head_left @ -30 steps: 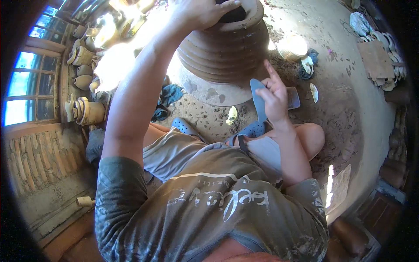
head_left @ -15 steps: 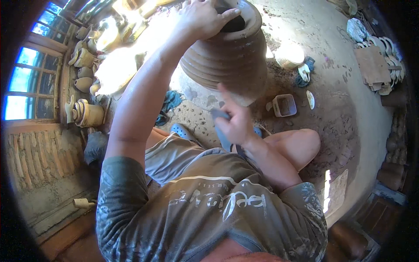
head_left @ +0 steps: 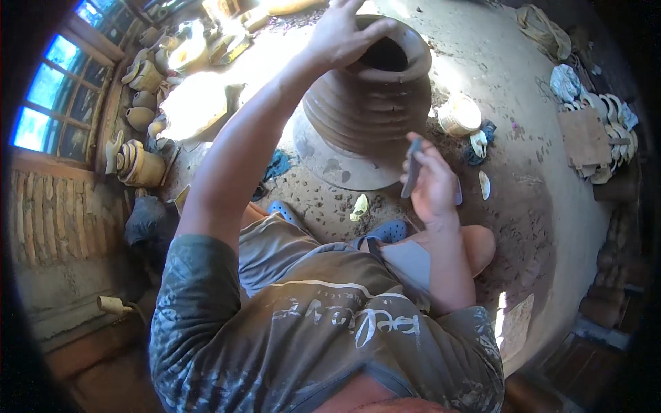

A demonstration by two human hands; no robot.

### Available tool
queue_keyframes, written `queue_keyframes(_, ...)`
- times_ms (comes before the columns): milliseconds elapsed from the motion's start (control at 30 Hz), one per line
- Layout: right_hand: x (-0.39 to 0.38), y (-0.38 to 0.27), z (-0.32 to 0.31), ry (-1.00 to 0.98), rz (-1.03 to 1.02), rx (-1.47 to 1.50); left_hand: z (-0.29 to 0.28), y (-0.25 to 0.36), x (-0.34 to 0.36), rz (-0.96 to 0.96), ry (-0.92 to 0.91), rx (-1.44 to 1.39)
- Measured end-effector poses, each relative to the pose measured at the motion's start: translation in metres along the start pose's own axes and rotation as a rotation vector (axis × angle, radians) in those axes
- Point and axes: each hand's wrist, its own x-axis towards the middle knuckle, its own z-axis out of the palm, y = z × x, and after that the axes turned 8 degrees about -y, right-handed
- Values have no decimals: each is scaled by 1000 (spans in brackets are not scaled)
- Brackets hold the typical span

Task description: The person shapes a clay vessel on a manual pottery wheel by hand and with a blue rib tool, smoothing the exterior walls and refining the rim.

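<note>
The left hand (head_left: 342,36) grips the rim of the big brown ribbed clay pot (head_left: 368,103), with its fingers curled over the edge; the fingertips at the top are cut off by the picture's edge. The right hand (head_left: 432,184) holds a thin flat dark scraper (head_left: 413,165) just beside the pot's lower right wall. Whether the scraper touches the clay is hard to tell. The pot stands on a round flat clay disc (head_left: 344,165) on the dirt floor (head_left: 523,179). Right of the pot sits a small pale bucket (head_left: 459,114). Far left of the pot, small clay pots (head_left: 141,165) stand near a window (head_left: 55,110), washed out by sunlight.
</note>
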Motion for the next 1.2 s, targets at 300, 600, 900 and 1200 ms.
queue_keyframes(300,9,-18,9,109,-683,-1074,53,-48,-122,-21,140,-171)
queue_keyframes(600,60,-12,53,-96,-1168,-1879,63,-50,-127,-110,80,47)
queue_keyframes(900,50,-17,60,-161,-1162,-1720,56,-50,-128,-120,42,97)
queue_keyframes(1200,57,-4,53,197,-423,-276,65,-36,-135,-188,104,91)
